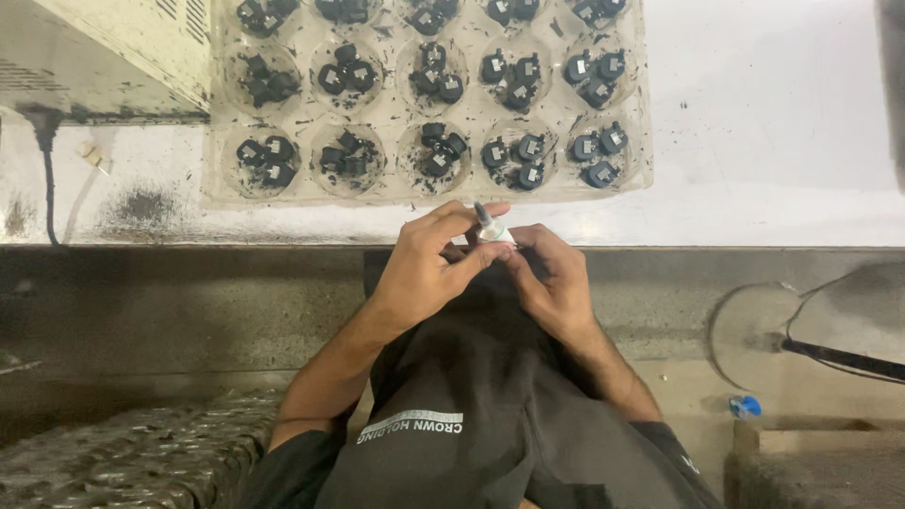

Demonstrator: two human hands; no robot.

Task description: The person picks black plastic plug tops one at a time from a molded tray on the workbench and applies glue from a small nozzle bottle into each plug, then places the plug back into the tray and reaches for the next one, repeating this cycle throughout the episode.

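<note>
Clear plastic blister tray, tabletop

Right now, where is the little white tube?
In the head view the white tube sits mid-frame, pinched between the left hand and the right hand, just below the clear tray of black parts.

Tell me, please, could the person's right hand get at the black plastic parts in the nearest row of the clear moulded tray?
Probably yes: the right hand sits just below the clear tray, nothing lies between, though it shares a small white piece with the left hand.
</note>
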